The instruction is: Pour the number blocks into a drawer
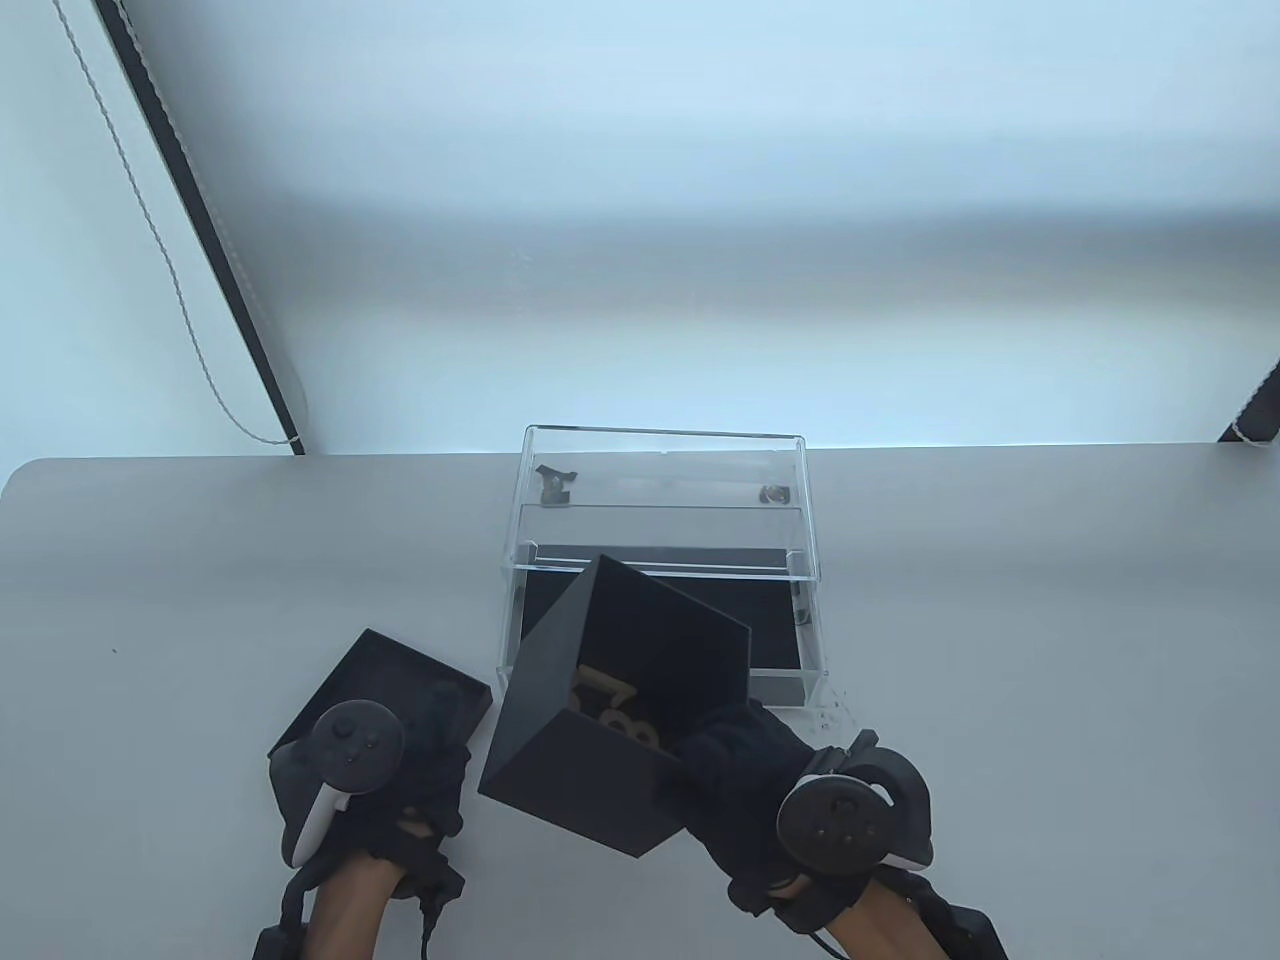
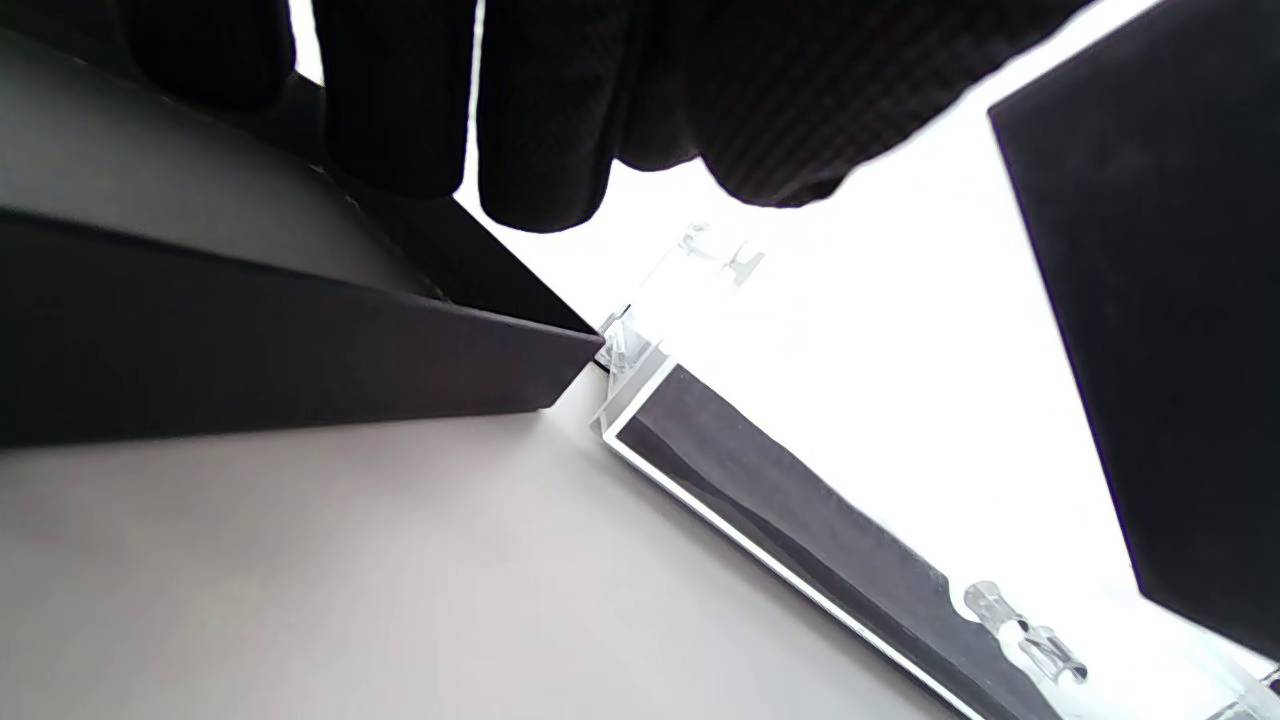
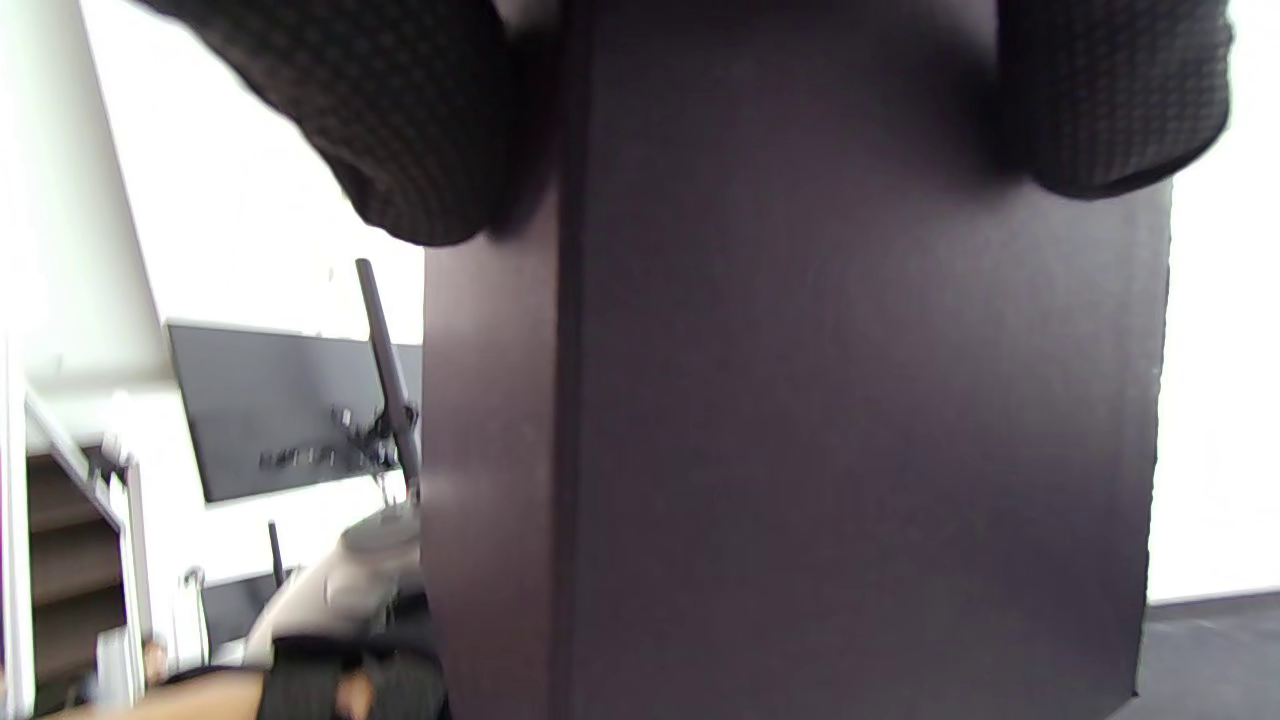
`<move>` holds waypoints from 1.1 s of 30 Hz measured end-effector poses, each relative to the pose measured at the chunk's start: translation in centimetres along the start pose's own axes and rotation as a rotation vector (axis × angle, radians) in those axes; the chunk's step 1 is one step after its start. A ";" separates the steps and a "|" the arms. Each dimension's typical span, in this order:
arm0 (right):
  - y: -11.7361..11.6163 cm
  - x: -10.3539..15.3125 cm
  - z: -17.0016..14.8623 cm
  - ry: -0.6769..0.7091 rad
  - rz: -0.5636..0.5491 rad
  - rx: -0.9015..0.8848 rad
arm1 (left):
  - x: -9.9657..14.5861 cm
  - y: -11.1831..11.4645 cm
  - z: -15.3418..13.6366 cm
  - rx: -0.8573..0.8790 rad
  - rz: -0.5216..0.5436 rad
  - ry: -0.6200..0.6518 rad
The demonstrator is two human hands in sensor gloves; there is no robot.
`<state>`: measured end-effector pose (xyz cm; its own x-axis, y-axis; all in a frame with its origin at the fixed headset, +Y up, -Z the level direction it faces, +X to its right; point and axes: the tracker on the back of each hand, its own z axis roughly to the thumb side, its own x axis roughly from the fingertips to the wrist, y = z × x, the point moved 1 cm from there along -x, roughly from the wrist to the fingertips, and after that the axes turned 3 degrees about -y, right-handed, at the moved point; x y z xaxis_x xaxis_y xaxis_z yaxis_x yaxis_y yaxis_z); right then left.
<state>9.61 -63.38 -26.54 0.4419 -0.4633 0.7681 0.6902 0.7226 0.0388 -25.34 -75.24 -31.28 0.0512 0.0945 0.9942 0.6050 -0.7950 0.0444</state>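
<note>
While my right hand (image 1: pixel 760 770) grips the black box (image 1: pixel 610 700) by its near right corner, fingers wrapped over the wall, I have it lifted and tipped so its far corner hangs over the front of the open drawer (image 1: pixel 770 620). Pale number blocks (image 1: pixel 615 712) are still bunched inside the box, against the low side nearest that hand; none has reached the drawer's dark floor as far as I can see. My left hand (image 1: pixel 370 790) rests on the box lid (image 1: pixel 400 670), which lies flat on the counter (image 1: pixel 150 620) just left of the drawer; I cannot tell whether its fingers actually clasp the lid or only lie on it.

My worry is the tilt. As I judge it, the box leans toward me, not toward the drawer, so the blocks sit away from the pouring edge. When I roll it forward they may slide in a rush and bounce over the drawer's low clear front onto the counter. A one-handed corner grip could also let the box twist, and its far corner could knock the clear case (image 1: pixel 665 470) above the drawer.
</note>
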 end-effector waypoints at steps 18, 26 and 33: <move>-4.1 -5.4 -6.1 -0.372 -0.174 -0.599 | 0.0 0.0 0.3 0.014 -0.010 0.011; -7.9 -4.2 -9.6 -0.493 -0.162 -1.005 | 0.0 0.2 0.5 0.003 -0.021 0.010; -9.7 -3.4 -10.9 -0.533 -0.174 -1.186 | 0.0 0.3 0.8 -0.005 -0.027 0.011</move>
<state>7.62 -74.42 -36.52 0.2059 -0.0485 0.9774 0.9166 -0.3403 -0.2100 -24.53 -75.03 -31.34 0.0264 0.1094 0.9936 0.6021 -0.7952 0.0716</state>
